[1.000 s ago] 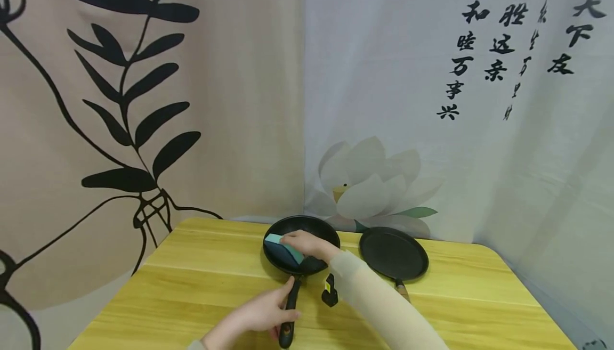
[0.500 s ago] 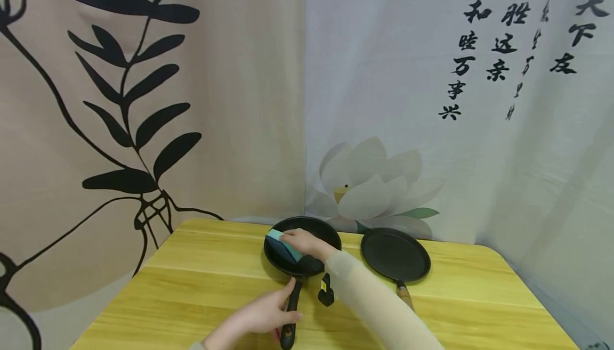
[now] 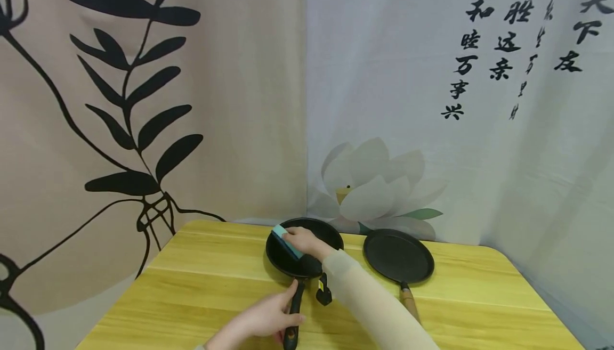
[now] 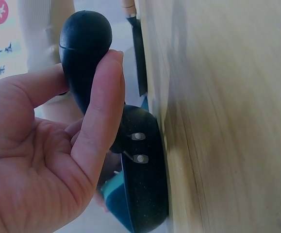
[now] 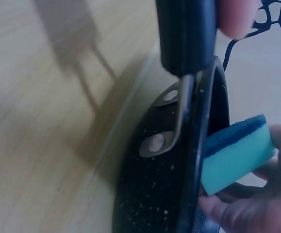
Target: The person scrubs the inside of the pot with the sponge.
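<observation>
A black frying pan stands on the wooden table, its handle pointing toward me. My left hand grips the black handle, thumb along the top; the left wrist view shows fingers wrapped round it. Inside the pan my right hand pinches a sponge, turquoise with a dark blue scouring layer. In the right wrist view the sponge tilts at the pan's rim, its dark layer toward the pan, with the right fingers on its turquoise side.
A flat black crepe pan with a wooden handle lies to the right on the table. The black wrist camera sits beneath the right forearm. A printed curtain hangs behind the table's back edge.
My right hand has shifted the sponge slightly within the pan and turned it steeper. The left hand keeps its grip on the handle. The whole view has drifted a little.
</observation>
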The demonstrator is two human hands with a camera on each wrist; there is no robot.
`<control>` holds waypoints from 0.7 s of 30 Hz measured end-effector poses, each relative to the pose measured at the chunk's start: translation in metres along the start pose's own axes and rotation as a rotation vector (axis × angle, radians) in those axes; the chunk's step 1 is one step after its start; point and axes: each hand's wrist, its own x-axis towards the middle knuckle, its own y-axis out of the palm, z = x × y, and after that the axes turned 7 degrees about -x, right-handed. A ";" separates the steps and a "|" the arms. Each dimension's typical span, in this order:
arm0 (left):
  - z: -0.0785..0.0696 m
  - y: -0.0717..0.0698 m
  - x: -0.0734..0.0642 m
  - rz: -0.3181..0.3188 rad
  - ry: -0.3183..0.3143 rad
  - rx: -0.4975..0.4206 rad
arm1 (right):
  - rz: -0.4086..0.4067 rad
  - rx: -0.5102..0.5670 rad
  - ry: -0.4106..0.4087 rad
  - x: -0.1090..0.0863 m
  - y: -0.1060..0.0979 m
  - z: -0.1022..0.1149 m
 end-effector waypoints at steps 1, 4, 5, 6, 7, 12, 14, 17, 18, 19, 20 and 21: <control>-0.010 0.003 -0.006 -0.006 0.000 0.011 | -0.012 -0.011 -0.002 0.001 0.001 0.000; -0.047 0.012 -0.024 -0.020 -0.003 0.065 | -0.046 -0.046 0.002 0.005 0.003 -0.002; -0.054 0.013 -0.028 -0.013 -0.002 0.080 | -0.058 -0.051 0.005 0.006 0.003 -0.003; -0.065 0.016 -0.034 -0.019 -0.001 0.089 | -0.066 -0.060 0.008 0.007 0.004 -0.003; -0.073 0.019 -0.038 -0.032 0.009 0.078 | -0.074 -0.065 0.011 0.007 0.004 -0.005; -0.090 0.025 -0.049 -0.046 0.019 0.075 | -0.093 -0.079 0.017 0.008 0.005 -0.012; -0.083 0.023 -0.045 -0.036 0.022 0.103 | -0.098 -0.102 0.016 0.009 0.005 -0.015; -0.073 0.020 -0.040 -0.030 0.032 0.127 | -0.100 -0.149 0.019 0.009 0.003 -0.018; -0.073 0.021 -0.040 -0.034 0.029 0.128 | -0.098 -0.167 0.022 0.008 0.002 -0.019; -0.077 0.022 -0.042 -0.048 0.021 0.108 | -0.098 -0.192 0.022 0.008 0.001 -0.020; -0.069 0.021 -0.038 -0.051 0.020 0.068 | -0.096 -0.212 0.022 0.008 0.000 -0.020; -0.066 0.020 -0.035 -0.053 0.015 0.080 | -0.096 -0.234 0.018 0.008 -0.002 -0.021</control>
